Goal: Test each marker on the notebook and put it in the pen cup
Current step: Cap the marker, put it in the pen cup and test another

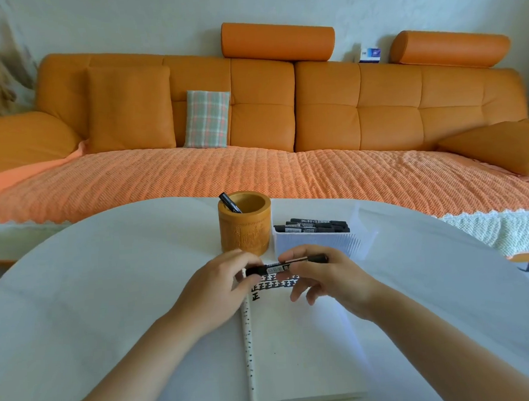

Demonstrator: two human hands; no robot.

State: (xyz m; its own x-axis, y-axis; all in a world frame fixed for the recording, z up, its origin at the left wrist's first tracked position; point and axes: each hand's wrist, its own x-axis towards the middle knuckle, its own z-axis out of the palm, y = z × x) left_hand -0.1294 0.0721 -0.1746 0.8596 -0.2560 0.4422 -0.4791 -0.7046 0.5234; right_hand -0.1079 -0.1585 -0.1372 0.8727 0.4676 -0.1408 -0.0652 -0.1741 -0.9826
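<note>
A black marker (284, 265) lies level in the air between both hands, just above the top of the open notebook (300, 347). My left hand (222, 288) pinches its left end and my right hand (323, 277) pinches its right part between thumb and forefinger. Black written characters (273, 285) show on the page under the marker. The bamboo pen cup (245, 224) stands behind the hands with one black marker (230, 202) leaning in it. Several more black markers (316, 225) lie in a white box (315, 243) to the cup's right.
A round white table (92, 288) carries everything. Behind it runs an orange sofa (283, 121) with a plaid cushion (207, 118). The box's clear lid (364, 225) stands open on the right.
</note>
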